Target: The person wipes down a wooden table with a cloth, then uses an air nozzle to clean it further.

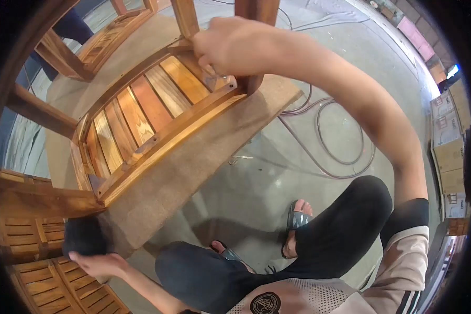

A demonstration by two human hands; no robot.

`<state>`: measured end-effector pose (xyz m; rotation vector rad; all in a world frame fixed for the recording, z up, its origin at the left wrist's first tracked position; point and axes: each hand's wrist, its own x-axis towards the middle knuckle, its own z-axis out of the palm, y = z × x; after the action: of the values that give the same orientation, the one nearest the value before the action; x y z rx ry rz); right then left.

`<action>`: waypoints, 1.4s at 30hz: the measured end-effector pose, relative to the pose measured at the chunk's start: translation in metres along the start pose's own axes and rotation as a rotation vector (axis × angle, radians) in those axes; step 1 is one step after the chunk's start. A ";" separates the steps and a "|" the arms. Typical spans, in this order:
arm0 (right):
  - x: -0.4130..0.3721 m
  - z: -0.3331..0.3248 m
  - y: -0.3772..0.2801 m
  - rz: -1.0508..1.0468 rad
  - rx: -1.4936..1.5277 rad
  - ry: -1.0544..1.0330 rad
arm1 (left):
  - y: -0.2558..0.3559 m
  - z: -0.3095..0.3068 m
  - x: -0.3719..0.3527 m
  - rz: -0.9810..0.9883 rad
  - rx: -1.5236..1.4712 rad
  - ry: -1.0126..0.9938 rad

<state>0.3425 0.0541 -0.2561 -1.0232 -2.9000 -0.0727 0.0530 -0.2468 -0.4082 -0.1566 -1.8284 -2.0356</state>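
Past the board edge (212, 167), floor space (267, 175) — hands (227, 47) near opposite frame corners (103, 192)

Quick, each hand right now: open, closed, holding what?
Left hand: against a blurred black object; grip can't be told.
Right hand: fingers curled by the orange-brown slatted wooden panel; anything held can't be told.

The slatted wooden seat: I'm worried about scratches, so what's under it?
A brown board shows beneath the slatted wooden seat, extending out along its near side. The part directly underneath is covered.
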 end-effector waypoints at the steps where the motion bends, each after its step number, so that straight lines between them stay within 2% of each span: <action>1: 0.012 -0.002 -0.005 0.022 -0.052 -0.098 | 0.015 0.004 -0.016 0.058 -0.069 0.056; 2: 0.019 -0.002 -0.006 0.046 -0.097 -0.200 | 0.033 0.008 -0.032 0.116 -0.134 0.106; 6: 0.010 0.013 0.006 -0.224 -0.098 0.093 | 0.098 0.065 -0.094 0.060 -0.491 0.014; 8: -0.005 0.021 0.014 -0.331 -0.021 0.309 | 0.123 0.091 -0.133 -0.197 -0.570 -0.516; 9: -0.019 0.010 0.012 -0.301 -0.062 0.274 | 0.121 0.115 -0.149 -0.283 -0.558 -0.598; 10: -0.032 -0.002 0.009 -0.293 -0.105 0.233 | 0.081 0.147 -0.162 -0.004 -0.402 -0.559; 11: -0.043 0.000 0.015 -0.365 -0.208 0.376 | 0.043 0.175 -0.168 0.106 -0.306 -0.643; 15: -0.074 -0.017 0.032 -0.358 -0.065 0.390 | 0.019 0.262 -0.219 0.741 0.016 -1.238; 17: -0.084 -0.033 0.028 -0.381 0.065 0.391 | 0.024 0.280 -0.234 0.982 0.091 -1.377; 18: -0.092 -0.042 0.025 -0.403 0.134 0.386 | 0.031 0.277 -0.237 1.056 0.192 -1.388; 19: -0.100 -0.049 0.024 -0.407 0.203 0.360 | 0.058 0.260 -0.238 1.099 0.458 -1.364; 20: -0.107 -0.057 0.025 -0.394 0.261 0.332 | 0.072 0.243 -0.242 1.167 0.552 -1.287; 22: -0.107 -0.066 0.018 -0.408 0.393 0.271 | 0.083 0.224 -0.237 1.390 0.601 -1.248; 25: -0.090 -0.073 0.013 -0.414 0.581 0.202 | 0.067 0.215 -0.218 1.411 0.479 -1.177; 28: -0.065 -0.075 0.006 -0.386 0.718 0.095 | 0.052 0.181 -0.158 1.368 0.432 -1.208; 30: -0.042 -0.064 0.007 -0.497 0.784 0.151 | 0.046 0.147 -0.105 1.321 0.732 -1.175; 31: -0.032 -0.057 0.005 -0.549 0.816 0.174 | 0.045 0.132 -0.069 1.249 0.873 -1.255; 35: -0.012 -0.041 -0.007 -0.553 0.563 0.416 | 0.082 0.098 -0.011 1.016 1.443 -1.391; 37: 0.005 -0.032 -0.016 -0.464 0.431 0.559 | 0.109 0.113 -0.022 1.180 1.472 -1.125; 39: 0.003 -0.036 -0.018 -0.466 0.560 0.408 | 0.110 0.124 -0.016 1.364 1.415 -0.819; 42: -0.002 -0.040 -0.022 -0.424 0.555 0.301 | 0.078 0.152 -0.012 0.894 1.911 -1.094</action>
<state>0.3317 0.0333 -0.2165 -0.2758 -2.5683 0.4822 0.0650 -0.1016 -0.3191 -1.2220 -2.5338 0.9193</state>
